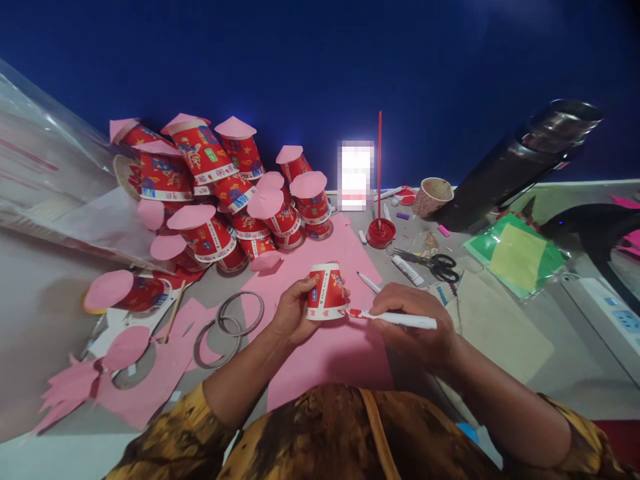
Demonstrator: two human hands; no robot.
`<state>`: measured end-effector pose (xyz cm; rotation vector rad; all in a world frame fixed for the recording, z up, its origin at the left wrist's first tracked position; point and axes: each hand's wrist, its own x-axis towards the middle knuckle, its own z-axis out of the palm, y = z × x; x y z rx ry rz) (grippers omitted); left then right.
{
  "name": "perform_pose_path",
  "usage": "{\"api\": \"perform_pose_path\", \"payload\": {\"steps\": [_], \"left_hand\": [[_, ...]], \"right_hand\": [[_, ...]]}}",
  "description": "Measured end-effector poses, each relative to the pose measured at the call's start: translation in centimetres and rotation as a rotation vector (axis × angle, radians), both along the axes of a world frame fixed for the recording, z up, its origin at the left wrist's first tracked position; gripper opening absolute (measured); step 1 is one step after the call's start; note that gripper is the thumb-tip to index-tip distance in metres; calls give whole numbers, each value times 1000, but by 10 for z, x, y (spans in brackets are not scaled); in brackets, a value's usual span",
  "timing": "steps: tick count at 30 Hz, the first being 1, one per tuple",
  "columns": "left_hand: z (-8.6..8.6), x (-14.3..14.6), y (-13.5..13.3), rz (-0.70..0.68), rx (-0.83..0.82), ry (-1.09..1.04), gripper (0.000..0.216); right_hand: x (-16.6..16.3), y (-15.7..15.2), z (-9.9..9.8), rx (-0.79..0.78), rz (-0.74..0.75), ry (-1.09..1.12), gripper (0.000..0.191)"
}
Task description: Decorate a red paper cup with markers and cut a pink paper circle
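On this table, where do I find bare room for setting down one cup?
Pink sheet lies bare between the piled cups and the red dish; grey table too, between the pale sheet and socket strip. Crowded: around the scissors, and left among the rings.

A lone head-worn camera is looking forward and down across a worktop (580,373), shooting from the wearer's own viewpoint. The patterned garment (310,440) is filling the bottom edge nearest the lens, with forearms (245,380) stretching up and inward from below. The left hand (293,310) and right hand (430,310) are appearing close in, just below center. Beyond them, red cups (213,150) are standing farther off, and the lens is facing a dark blue wall (300,60) spanning the top. The wide view is taking in plastic sheeting (50,153) at left and a black flask (510,160) leaning at right.
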<state>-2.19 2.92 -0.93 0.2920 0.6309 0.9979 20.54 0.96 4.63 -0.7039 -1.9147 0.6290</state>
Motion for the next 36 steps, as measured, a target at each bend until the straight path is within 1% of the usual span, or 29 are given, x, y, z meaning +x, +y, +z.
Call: {"api": "perform_pose_path", "payload": {"steps": [4,7,11,14,17,23,28,33,36], "left_hand": [[1,0,0,4,-1,0,60],[2,0,0,5,-2,-2,61],[2,0,0,4,-1,-5,65],[1,-1,0,0,2,-5,66],[0,-1,0,-2,5,-5,64],[0,-1,0,-3,6,1,62],[1,-1,-1,-9,6,-4,60],[1,0,-1,-7,6,-10,56],[0,0,-1,-6,5,-10,59]], "right_hand": [[2,-1,2,-30,-42,-11,6],[2,0,3,-22,-64,-20,7],[1,1,1,-1,-48,-32,7],[0,0,1,-15,-37,-19,7],[1,0,2,-39,-28,2,7],[0,0,1,-11,-11,3,6],[0,0,0,-30,11,-5,6],[2,0,1,-50,-39,-16,8],[1,1,0,-35,-28,-19,8]]}}
